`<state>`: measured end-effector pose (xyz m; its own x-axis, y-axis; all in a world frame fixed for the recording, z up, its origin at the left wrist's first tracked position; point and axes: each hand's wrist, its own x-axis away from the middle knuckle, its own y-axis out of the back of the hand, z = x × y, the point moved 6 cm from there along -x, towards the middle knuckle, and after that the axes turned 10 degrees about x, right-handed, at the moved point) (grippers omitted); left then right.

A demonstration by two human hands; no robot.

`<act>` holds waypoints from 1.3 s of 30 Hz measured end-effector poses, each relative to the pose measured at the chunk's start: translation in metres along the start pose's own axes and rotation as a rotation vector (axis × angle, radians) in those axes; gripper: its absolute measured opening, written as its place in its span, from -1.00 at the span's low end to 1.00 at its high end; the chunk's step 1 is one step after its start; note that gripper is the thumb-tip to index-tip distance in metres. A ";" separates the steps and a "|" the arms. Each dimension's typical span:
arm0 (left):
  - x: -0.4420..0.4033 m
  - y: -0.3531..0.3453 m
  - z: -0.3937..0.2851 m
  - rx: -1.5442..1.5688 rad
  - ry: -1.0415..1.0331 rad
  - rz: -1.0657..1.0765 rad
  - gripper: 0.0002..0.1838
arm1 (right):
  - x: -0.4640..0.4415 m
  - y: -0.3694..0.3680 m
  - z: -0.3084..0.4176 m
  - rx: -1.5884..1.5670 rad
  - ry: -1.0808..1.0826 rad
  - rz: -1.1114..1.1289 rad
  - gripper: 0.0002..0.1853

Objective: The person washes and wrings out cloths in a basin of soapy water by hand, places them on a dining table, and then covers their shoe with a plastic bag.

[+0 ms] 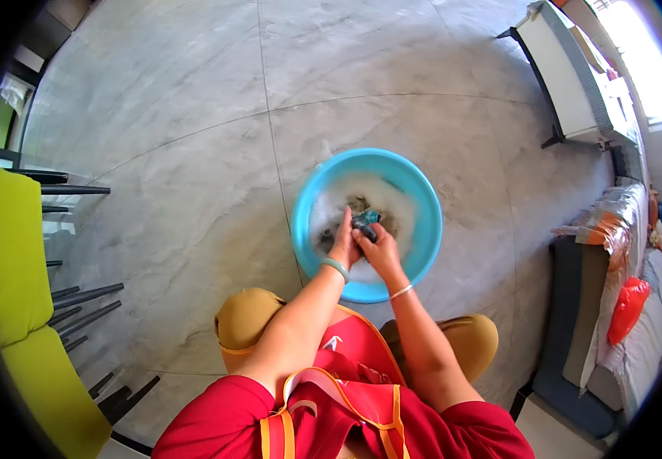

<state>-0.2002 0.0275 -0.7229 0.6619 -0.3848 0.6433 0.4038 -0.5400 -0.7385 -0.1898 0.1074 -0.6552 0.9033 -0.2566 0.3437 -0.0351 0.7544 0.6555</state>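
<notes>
A round light-blue basin (pixel 430 222) stands on the floor in front of my knees, holding white suds (pixel 400 200) and greyish water. Over its middle, both my hands are closed on a wet, dark cloth (pixel 365 222) with a teal part. My left hand (pixel 344 243), with a pale green bangle at the wrist, presses against the cloth's left side. My right hand (pixel 380 251), with a thin silver bracelet, grips it from the right. The cloth is bunched up, so its exact kind cannot be made out.
Lime-green chairs (pixel 17 252) with dark legs line the left side. On the right stand a white cabinet (pixel 556 69) on black legs and a dark grey sofa (pixel 568 329) with a red plastic bag (pixel 627 310) on it. Grey tiled floor (pixel 193 191) surrounds the basin.
</notes>
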 end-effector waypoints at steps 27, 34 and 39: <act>0.016 -0.013 -0.024 -0.506 -0.462 -0.153 -0.58 | -0.076 0.031 -0.054 0.651 -0.179 -0.044 -0.63; 0.003 0.056 -0.024 -0.715 -0.214 -0.431 -0.20 | -0.045 -0.025 -0.052 0.708 0.033 0.113 -0.21; -0.049 0.106 0.010 -0.115 0.011 -0.160 -0.42 | -0.031 -0.059 -0.039 0.033 0.061 0.405 -0.56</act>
<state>-0.1833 -0.0033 -0.8352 0.5880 -0.2952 0.7531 0.4281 -0.6763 -0.5994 -0.1986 0.0946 -0.7309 0.8375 0.0947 0.5382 -0.4059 0.7672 0.4966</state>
